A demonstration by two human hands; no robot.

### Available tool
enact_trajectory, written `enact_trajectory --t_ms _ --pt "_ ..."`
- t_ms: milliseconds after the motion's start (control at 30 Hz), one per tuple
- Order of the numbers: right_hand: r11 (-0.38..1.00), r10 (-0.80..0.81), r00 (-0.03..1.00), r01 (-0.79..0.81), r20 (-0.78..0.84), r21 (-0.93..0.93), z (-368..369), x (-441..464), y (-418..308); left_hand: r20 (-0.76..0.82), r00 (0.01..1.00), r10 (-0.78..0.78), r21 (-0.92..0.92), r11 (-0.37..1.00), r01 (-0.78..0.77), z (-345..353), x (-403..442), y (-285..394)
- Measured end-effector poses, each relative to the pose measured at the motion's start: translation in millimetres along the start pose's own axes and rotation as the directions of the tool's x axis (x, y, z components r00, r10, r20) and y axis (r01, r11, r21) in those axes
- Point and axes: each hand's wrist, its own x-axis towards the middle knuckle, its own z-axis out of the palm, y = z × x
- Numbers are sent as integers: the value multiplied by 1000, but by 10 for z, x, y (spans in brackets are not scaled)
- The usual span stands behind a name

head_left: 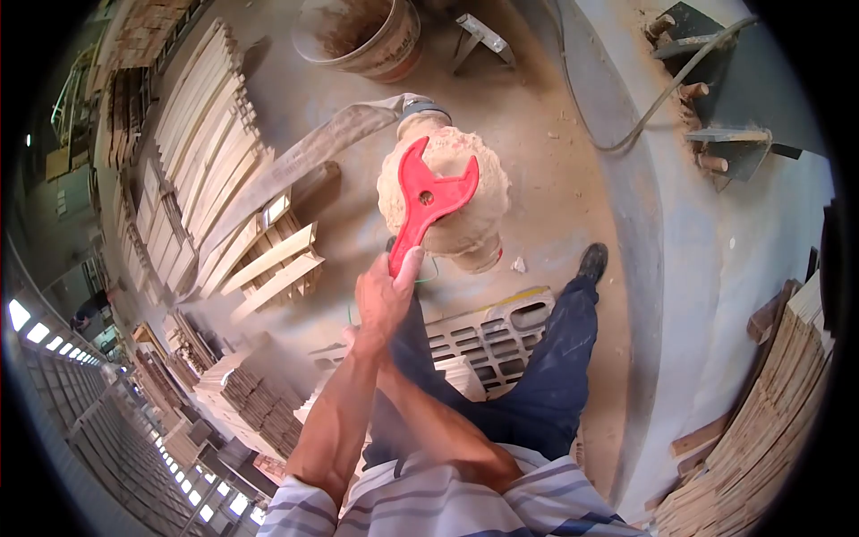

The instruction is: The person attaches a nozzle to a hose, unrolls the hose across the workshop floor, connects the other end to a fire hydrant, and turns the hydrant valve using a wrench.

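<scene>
My left hand (386,294) is closed around the handle of a red open-ended wrench (428,199). The wrench's jaws point away from me, over a round, dust-caked fitting (488,192). I cannot tell whether the wrench touches it. A flat fabric hose (331,139) joins the fitting's far end at a grey collar (420,107), and a short pipe stub (483,258) sticks out on the near side. My right forearm (429,416) crosses behind the left one. Only a bit of my right hand (350,335) shows beside the left wrist; its fingers are mostly hidden.
A dusty bucket (394,54) and a small metal stand (486,38) are on the floor ahead. Stacked wooden strips (215,152) lie left, with more boards (752,430) at right. A slotted grate (501,336) lies between my legs. A cable (617,143) runs along the right-hand ledge.
</scene>
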Motion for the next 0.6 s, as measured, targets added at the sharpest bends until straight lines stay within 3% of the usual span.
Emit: enact_trajectory --t_ms 600 --pt "999 4 999 -3 39 -39 -145 -38 -33 -22 999 -48 -33 998 47 71 -96 58"
